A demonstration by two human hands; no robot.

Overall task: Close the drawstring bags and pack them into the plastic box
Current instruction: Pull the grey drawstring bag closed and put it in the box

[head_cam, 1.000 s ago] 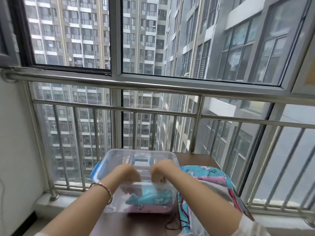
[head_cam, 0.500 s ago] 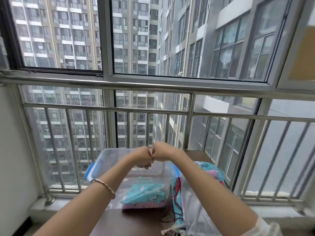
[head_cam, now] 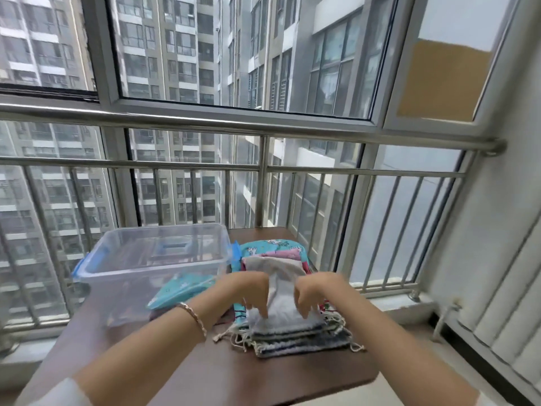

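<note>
- A pale grey-white fabric drawstring bag is seen on top of a stack of striped fabric drawstring bags. The stack lies on the brown wooden tabletop, just to the right of the clear plastic box with blue clips.
- The left hand and the right hand are placed at either side of this top bag, fingers curled down over its edges. The bag appears to be pinched by both, though the exact hold is blurred.
- The bag's long axis is directed away from the person, toward the steel railing, so the hands are set across its width.
- Loose cord ends are seen at the near edge of the stack. The mouth of the top bag is therefore judged to lie at the near end, beneath the fingertips.
- The box is found to the left of the hands and a little farther off, and the left hand is the nearer to it.
- One teal printed bag is already held inside the box against its near wall.
- More teal and pink printed bags are piled behind the stack.
- A pull on the cords, then a leftward carry into the box, is judged to be called for next.
</note>
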